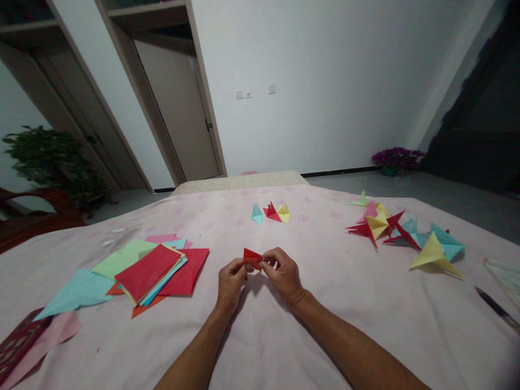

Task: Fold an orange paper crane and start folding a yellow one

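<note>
Between my two hands is a small folded piece of red-orange paper (252, 258), held a little above the pink tablecloth. My left hand (232, 283) pinches its left lower edge between thumb and fingers. On the other side, the thumb and fingertips of my right hand (284, 275) grip its right edge. Parts of the paper are covered by my fingertips. Beyond my hands stand a light-blue folded paper (257, 214), a red paper crane (272, 212) and a yellow folded paper (284, 213), side by side.
Coloured paper sheets (150, 272) lie in a pile at the left, with a light-blue sheet (79, 292) and a dark red patterned item (20, 344) nearer the edge. Several folded paper figures (377, 222) cluster at the right. A dark pen-like object (496, 306) lies near the right edge.
</note>
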The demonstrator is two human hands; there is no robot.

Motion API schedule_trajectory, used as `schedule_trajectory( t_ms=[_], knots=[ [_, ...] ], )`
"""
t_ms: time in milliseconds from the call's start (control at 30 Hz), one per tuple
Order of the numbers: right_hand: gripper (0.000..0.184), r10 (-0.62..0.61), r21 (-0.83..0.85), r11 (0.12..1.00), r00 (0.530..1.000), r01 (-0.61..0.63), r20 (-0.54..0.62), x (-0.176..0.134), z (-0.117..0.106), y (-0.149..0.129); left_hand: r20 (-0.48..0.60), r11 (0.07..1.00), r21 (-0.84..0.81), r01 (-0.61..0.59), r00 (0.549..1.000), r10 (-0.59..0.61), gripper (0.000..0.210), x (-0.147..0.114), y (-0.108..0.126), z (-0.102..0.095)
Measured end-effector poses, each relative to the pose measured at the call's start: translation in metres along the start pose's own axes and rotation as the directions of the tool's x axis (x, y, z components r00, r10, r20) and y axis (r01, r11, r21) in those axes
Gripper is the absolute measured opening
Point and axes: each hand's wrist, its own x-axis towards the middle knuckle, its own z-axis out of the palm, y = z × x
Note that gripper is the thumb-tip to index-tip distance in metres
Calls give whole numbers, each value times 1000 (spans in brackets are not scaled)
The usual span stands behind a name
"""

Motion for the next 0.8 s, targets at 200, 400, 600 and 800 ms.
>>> schedule_trajectory(
  t_ms=[200, 400, 600, 800],
  knots=[
    [8, -20, -32, 999, 999, 19, -36, 3, 1, 3, 9, 1000, -4, -15, 1000, 15, 24, 3, 3, 2],
    [14, -50, -11, 999, 997, 49, -62, 3, 4, 6, 3, 999, -36, -34, 999, 34, 22, 4, 2, 6],
    [10, -136, -25, 991, 989, 134, -66, 3, 1, 3, -10, 999, -54, -3, 1000, 2, 21, 2, 4, 8],
    [5, -153, -18, 988, 988, 153, 18, 5, -3, 4, 21, 998, -62, 10, 1000, -9, 25, -1, 4, 10]
  ],
)
